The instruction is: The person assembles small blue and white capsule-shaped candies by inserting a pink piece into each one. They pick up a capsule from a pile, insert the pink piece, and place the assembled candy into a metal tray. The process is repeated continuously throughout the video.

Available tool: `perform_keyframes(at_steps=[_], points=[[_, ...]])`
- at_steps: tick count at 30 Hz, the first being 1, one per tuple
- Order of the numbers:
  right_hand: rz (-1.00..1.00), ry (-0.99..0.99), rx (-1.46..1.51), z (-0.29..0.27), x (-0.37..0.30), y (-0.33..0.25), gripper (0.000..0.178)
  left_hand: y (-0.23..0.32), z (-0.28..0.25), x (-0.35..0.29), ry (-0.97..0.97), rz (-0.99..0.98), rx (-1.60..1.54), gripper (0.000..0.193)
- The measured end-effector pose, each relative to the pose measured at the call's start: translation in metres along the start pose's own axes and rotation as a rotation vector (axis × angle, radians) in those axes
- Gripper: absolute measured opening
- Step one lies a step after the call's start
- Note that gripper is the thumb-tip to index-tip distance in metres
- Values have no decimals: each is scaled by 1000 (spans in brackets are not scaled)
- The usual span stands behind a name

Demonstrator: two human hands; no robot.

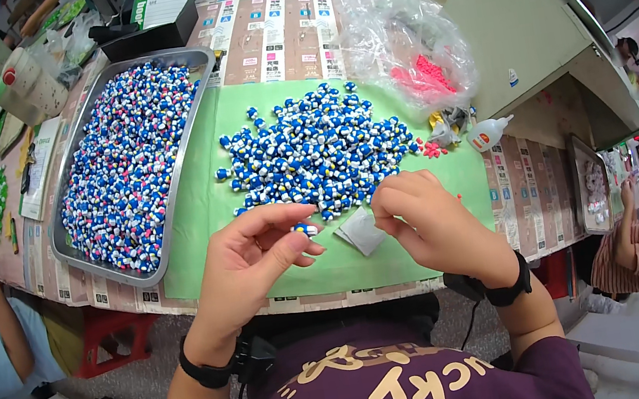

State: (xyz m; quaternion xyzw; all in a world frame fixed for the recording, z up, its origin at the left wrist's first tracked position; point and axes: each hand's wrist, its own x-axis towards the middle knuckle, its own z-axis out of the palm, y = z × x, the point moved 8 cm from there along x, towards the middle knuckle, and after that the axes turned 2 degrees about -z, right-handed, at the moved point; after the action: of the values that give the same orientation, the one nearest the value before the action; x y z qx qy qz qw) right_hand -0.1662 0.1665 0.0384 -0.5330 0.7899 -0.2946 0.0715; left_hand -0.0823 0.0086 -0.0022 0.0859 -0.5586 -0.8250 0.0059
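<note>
My left hand [254, 251] pinches a small blue-and-white figure piece [305, 228] between thumb and fingers, above the green mat [299, 282]. To its right my right hand [430, 211] is curled, thumb and fingers pressed together; anything in its pinch is too hidden to make out. A small folded white paper pad [360, 231] lies on the mat between the hands, close to the right fingers. Beyond both hands spreads a heap of similar blue-and-white pieces [319, 145], some with yellow marks. A few pink bits [433, 149] lie right of the heap.
A metal tray [160, 276] of blue, white and pink pieces stands at left. A clear plastic bag with pink bits [425, 74] and a white squeeze bottle [489, 134] sit at right, near a beige cabinet [499, 12]. Other people [637, 253] sit at both sides.
</note>
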Motion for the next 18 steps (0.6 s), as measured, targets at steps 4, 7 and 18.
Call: perform_keyframes(at_steps=[4,7,18], points=[[39,-18,8,3,2,3,19,-5,-7,-1,-43,-29,17,23],[57,-5,71,-1,3,5,20,-8,-8,-1,-68,-51,-69,24],[77,353,720,-25,9,-39,22,2,28,6,-86,91,-193,26]])
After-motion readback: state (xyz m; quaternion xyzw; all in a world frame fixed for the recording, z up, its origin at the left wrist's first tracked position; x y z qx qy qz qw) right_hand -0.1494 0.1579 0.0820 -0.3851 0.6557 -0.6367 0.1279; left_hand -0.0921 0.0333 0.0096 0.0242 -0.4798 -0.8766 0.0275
